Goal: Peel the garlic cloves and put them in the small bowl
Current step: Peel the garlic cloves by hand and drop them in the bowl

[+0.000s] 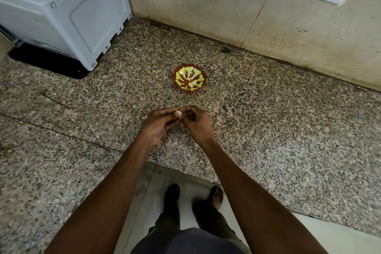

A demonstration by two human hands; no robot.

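Head view showed a speckled granite counter [268, 130] with a white appliance [61, 10] at its back-left. Near the wall sat the small bowl [189, 79] — 2 peeled pieces inside. Left hand [158, 128] and right hand [196, 123] both pinched 1 garlic clove [178, 114] — above the counter.

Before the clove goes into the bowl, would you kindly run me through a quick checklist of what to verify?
1. Garlic clove held: ok, pinched between left hand and right hand.
2. Clove fully peeled: cannot tell, fingers cover part of it.
3. Small bowl upright on the countertop: ok.
4. Room in the bowl: ok, only a few pale pieces inside.
5. Path from hands to bowl: ok, nothing stands between them.
6. Loose peel near the hands: cannot tell against the speckled stone.
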